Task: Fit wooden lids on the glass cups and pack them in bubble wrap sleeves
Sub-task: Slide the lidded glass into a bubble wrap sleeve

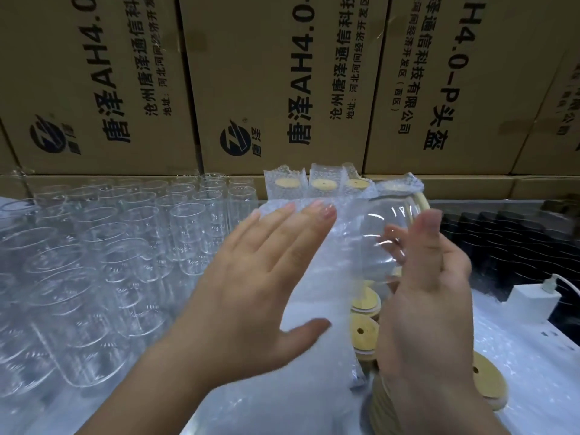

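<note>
My right hand grips a clear glass cup with a wooden lid on its far end, held tilted above the table. My left hand lies flat with straight fingers against a bubble wrap sleeve that hangs beside the cup. Whether the cup is inside the sleeve I cannot tell. Several loose wooden lids lie under my right hand. Three wrapped cups with lids stand at the back.
Many bare glass cups crowd the left half of the table. Printed cardboard boxes wall the back. A white charger with a cable sits at the right, beside rows of black items.
</note>
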